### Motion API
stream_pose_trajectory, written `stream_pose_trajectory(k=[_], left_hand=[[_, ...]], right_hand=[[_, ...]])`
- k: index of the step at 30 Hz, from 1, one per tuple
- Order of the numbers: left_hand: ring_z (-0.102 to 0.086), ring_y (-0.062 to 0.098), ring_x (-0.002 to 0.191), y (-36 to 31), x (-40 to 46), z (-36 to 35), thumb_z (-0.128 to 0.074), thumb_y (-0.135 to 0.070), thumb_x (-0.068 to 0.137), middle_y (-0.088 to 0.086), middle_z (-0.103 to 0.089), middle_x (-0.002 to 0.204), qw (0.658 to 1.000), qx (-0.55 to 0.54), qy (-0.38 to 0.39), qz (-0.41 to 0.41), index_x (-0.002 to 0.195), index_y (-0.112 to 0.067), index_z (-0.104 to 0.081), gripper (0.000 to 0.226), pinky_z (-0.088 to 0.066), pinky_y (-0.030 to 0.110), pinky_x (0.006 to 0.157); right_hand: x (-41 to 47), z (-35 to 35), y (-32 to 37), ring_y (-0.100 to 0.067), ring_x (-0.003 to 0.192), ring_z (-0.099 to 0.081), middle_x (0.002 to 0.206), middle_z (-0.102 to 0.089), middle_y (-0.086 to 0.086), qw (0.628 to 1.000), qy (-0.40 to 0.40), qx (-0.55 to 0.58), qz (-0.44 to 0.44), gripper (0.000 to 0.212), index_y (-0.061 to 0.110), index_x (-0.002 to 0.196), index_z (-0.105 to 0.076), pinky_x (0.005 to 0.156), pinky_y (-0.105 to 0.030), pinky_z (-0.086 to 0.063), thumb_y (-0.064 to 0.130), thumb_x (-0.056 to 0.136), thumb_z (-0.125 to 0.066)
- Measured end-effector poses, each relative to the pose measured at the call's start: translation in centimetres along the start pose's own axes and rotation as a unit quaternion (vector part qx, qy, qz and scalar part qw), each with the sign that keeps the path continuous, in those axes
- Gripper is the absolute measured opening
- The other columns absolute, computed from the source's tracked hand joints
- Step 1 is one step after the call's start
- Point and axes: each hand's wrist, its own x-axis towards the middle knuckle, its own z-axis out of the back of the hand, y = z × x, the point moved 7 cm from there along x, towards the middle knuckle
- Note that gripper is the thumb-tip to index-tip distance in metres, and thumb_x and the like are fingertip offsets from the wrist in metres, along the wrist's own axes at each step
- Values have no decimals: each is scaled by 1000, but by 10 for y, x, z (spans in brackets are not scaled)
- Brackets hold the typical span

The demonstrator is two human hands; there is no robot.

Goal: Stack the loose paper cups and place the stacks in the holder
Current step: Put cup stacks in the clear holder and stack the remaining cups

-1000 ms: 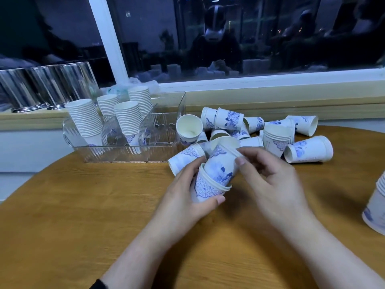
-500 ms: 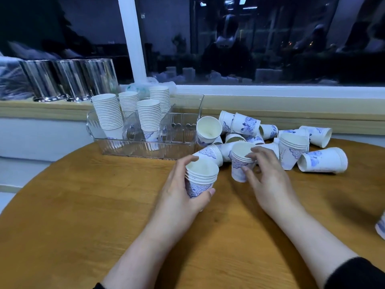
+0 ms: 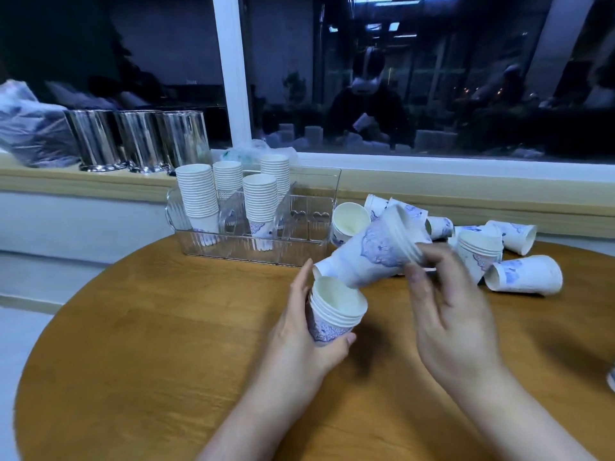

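On the sill at far left stand three shiny metal canisters [image 3: 139, 141], out of the work. In front of them, at the back of the round wooden desk [image 3: 133, 361], the clear plastic holder [image 3: 312, 224] already keeps four tall stacks of cups [image 3: 196, 191] upright in its left compartments; the right-hand ones look free, presumably waiting for the next stacks. Nearer me, the left hand [image 3: 309, 334] wraps its fingers round a short upright stack [image 3: 334, 311], mouth up so it can take more. Just above it the right hand [image 3: 446, 314] pinches the rim end of a second short stack [image 3: 376, 254], tilted with its base aimed down at that open mouth, I'd say to nest the two. To the right the loose cups [image 3: 525, 274] lie tumbled on their sides, with one small stack [image 3: 481, 251] standing among them.
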Motion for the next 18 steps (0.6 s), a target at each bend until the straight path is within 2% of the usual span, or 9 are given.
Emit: stream_pose_trajectory(k=[3, 5, 6, 8, 10, 11, 13, 16, 18], left_hand=[[-55, 0, 125, -3, -5, 4, -80, -34, 67, -16, -57, 136, 1000, -5, -16, -1, 145, -60, -12, 106, -41, 14, 102], [-54, 3, 127, -2, -8, 6, -78, -34, 67, -14, -57, 138, 1000, -11, -20, -1, 146, -59, -12, 105, -41, 21, 106], [-53, 5, 128, -1, -9, 9, -78, -34, 67, -14, -55, 139, 1000, -14, -23, 1, 146, -58, -12, 105, -42, 25, 107], [-52, 6, 129, 3, -10, 15, -79, -34, 67, -15, -53, 142, 999, -14, -31, 7, 146, -59, -13, 106, -42, 31, 109], [-49, 3, 130, 8, -9, 22, -82, -32, 68, -20, -49, 144, 999, -15, -42, 13, 145, -61, -13, 108, -42, 32, 109], [-48, 1, 131, 11, -8, 25, -84, -30, 69, -23, -47, 145, 999, -17, -45, 13, 145, -62, -13, 108, -41, 30, 110], [-47, 1, 132, 17, -7, 28, -85, -27, 71, -25, -45, 145, 999, -21, -44, 19, 143, -65, -13, 109, -41, 30, 110], [-54, 10, 128, 26, -5, 29, -84, -31, 67, -25, -48, 143, 997, -34, -49, 44, 143, -66, -17, 106, -52, 45, 99], [-53, 4, 127, 30, -5, 28, -85, -28, 69, -28, -49, 142, 997, -37, -51, 50, 144, -64, -18, 107, -48, 32, 103]], right_hand=[[-6, -31, 9, -5, 96, -54, 102, -53, 18, 989, 139, -45, 35, 23, 31, 119, -53, 86, -14, -39, 35, 101, -39], [-13, -46, 11, -2, 108, -55, 113, -59, 14, 972, 229, -25, 44, 31, 31, 128, -56, 94, -9, -37, 36, 102, -39], [-13, -50, 11, 0, 114, -54, 119, -60, 13, 970, 242, -6, 31, 34, 29, 132, -57, 96, -8, -36, 35, 103, -39], [-6, -44, 1, 3, 116, -55, 122, -60, 14, 985, 169, 15, -21, 34, 26, 131, -59, 96, -11, -38, 33, 103, -42], [4, -38, -20, 6, 98, -58, 116, -62, 14, 992, 81, -22, -92, 26, 28, 124, -63, 85, -15, -42, 30, 101, -50], [9, -41, -30, 5, 87, -57, 115, -62, 12, 989, 74, -53, -120, 25, 29, 123, -63, 80, -16, -40, 28, 99, -55], [20, -59, -46, 0, 81, -52, 125, -57, 10, 977, 118, -109, -142, 33, 27, 129, -59, 82, -19, -39, 26, 97, -59], [39, -88, -59, -16, 110, -58, 144, -47, 8, 956, 196, -173, -135, 46, 23, 141, -49, 96, -29, -42, 26, 96, -60], [54, -106, -67, -21, 126, -52, 145, -49, 2, 941, 228, -213, -133, 48, 20, 141, -49, 100, -33, -42, 26, 95, -61]])
